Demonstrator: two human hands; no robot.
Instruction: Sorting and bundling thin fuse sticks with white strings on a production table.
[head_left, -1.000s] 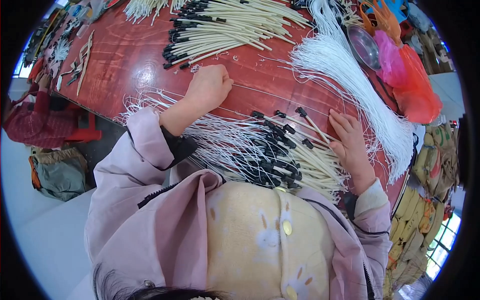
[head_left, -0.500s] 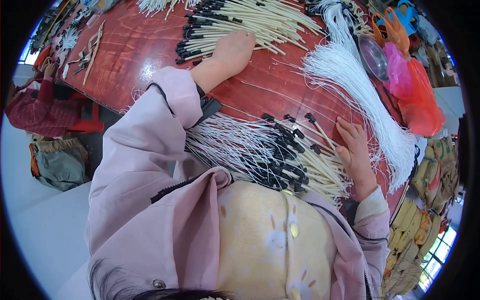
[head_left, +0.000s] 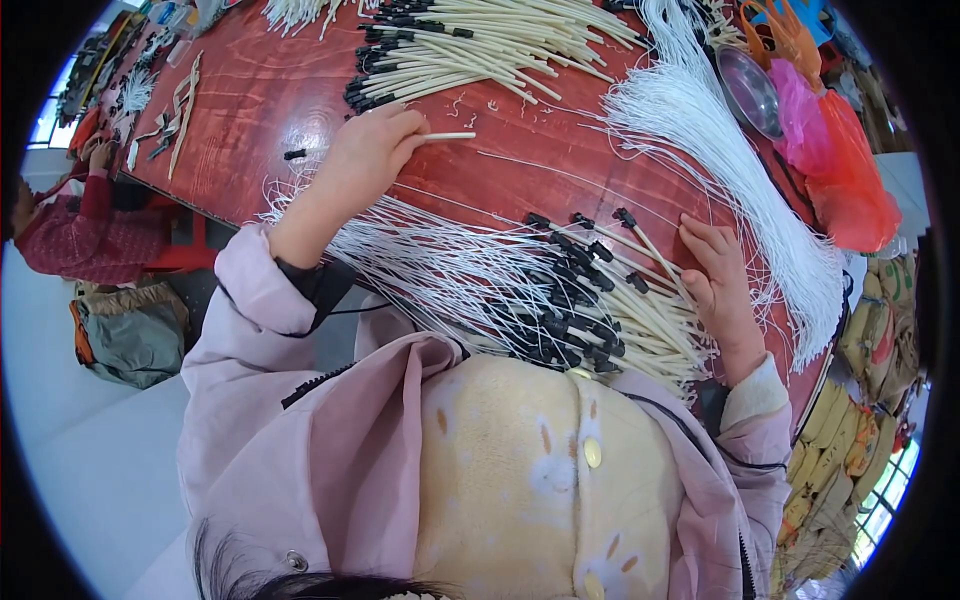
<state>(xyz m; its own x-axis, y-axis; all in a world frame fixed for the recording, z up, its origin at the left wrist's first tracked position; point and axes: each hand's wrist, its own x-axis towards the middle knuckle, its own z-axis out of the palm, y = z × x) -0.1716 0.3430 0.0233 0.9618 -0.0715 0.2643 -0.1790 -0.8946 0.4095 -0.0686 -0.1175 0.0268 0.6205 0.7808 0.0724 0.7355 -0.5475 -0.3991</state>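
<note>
My left hand (head_left: 375,155) is closed around a thin cream stick (head_left: 450,136); its pale end sticks out to the right, and a black end shows left of the hand. Beyond it lies a large pile of cream sticks with black ends (head_left: 500,50). My right hand (head_left: 715,280) lies with fingers apart at the right side of a nearer pile of cream sticks (head_left: 650,330). These have black ends too, and white cords (head_left: 430,255) trail from them to the left. My right hand grips nothing that I can see.
A long hank of white string (head_left: 700,150) lies along the right of the red table (head_left: 260,80). Past it are a metal bowl (head_left: 748,92) and pink and red plastic bags (head_left: 850,180). Another person (head_left: 90,220) sits at the far left. Cloth strips (head_left: 183,115) lie nearby.
My left hand has drawn back from the far pile, toward me and left, with one cream stick in it. My right hand has stayed nearly in place.
</note>
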